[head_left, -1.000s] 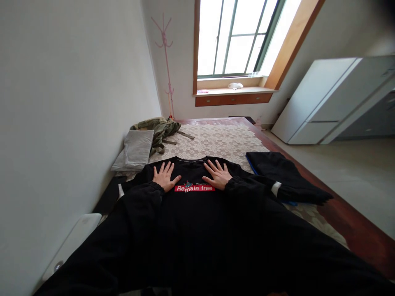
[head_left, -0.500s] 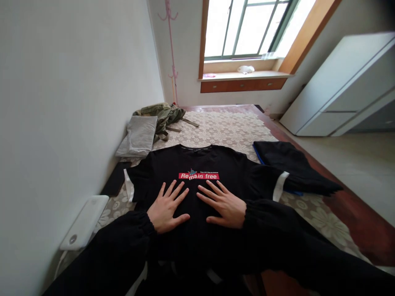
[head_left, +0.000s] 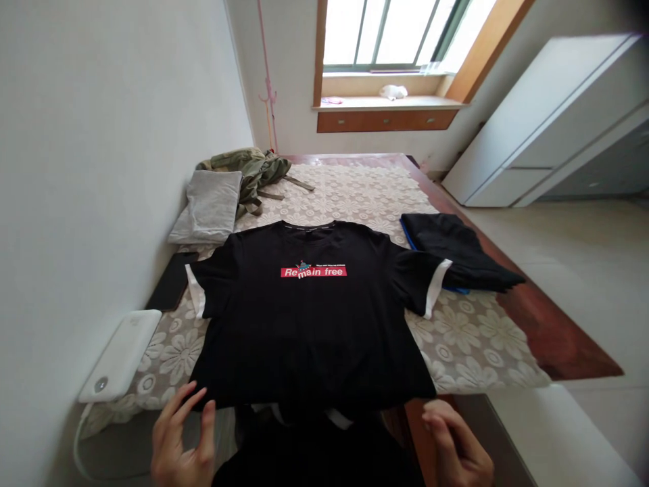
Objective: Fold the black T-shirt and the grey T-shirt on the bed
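A black T-shirt [head_left: 309, 325] with white sleeve edges and a red "Remain free" print lies spread flat, its hem along the near table edge. At the hem's left corner is my left hand [head_left: 182, 436], fingers apart and curved, with nothing visibly gripped. My right hand [head_left: 456, 446] is by the right hem corner, its fingers curled and pressed together. Whether cloth is caught between those fingertips cannot be made out.
The table has a patterned lace cloth [head_left: 471, 338]. Left are a white power bank [head_left: 122, 355] with a cable, a black phone [head_left: 170, 281], folded grey cloth [head_left: 210, 203] and an olive backpack [head_left: 258, 176]. Folded dark clothing [head_left: 451, 247] lies right.
Both hands have left the shirt's front, where they lay flat, and moved down and apart to the hem corners. My right fingers have curled. The view has shifted slightly.
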